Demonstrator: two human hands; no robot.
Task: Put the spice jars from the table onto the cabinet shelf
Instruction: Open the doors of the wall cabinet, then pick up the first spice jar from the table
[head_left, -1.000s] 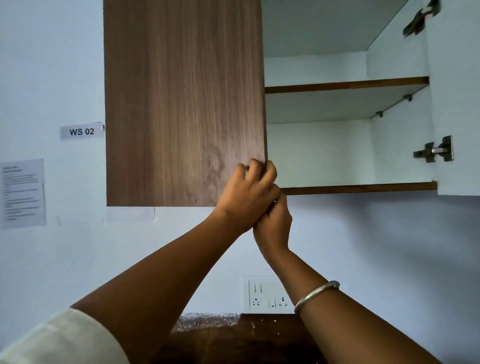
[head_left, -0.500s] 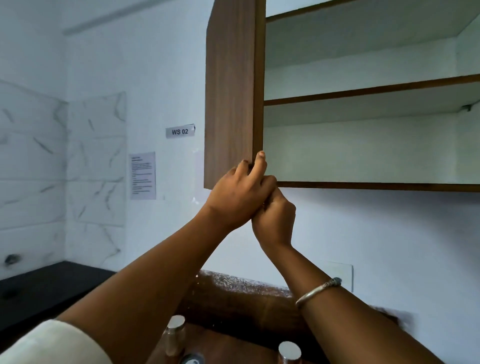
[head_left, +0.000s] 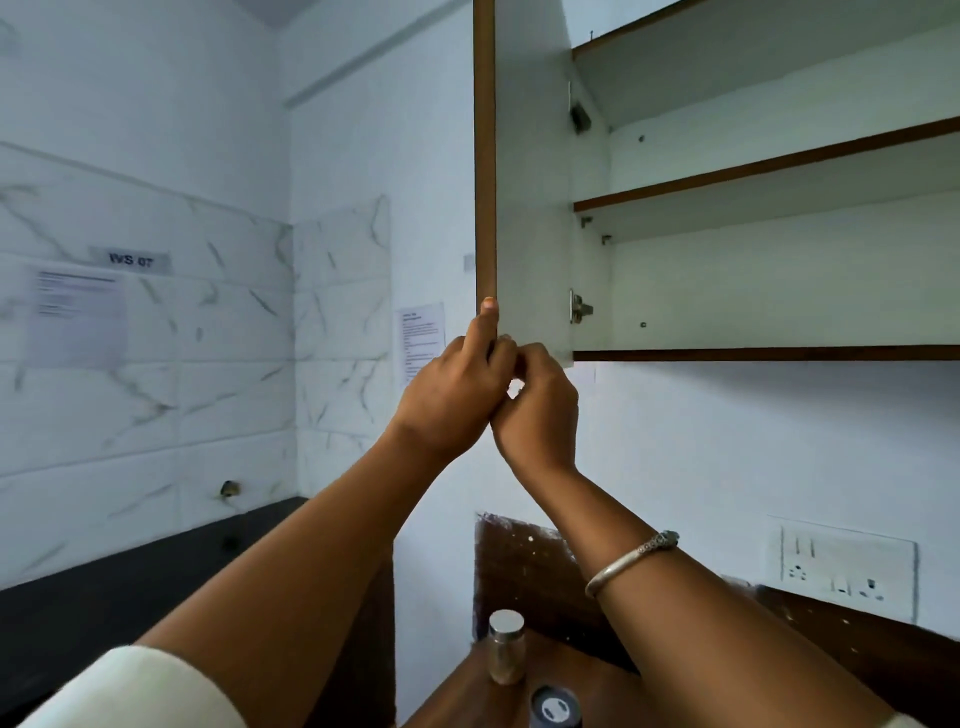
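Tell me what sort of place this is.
Likely a kitchen set up as a numbered workstation: a wall cabinet with bare shelves, marble-look tiles over a dark counter, and a "WS" sign.

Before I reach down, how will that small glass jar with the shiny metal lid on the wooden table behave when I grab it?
The small glass jar with the shiny metal lid looks tall and narrow, so a sideways nudge may tip it. Smooth glass and metal could be slippery; grip the body. It seems partly filled, so probably light.
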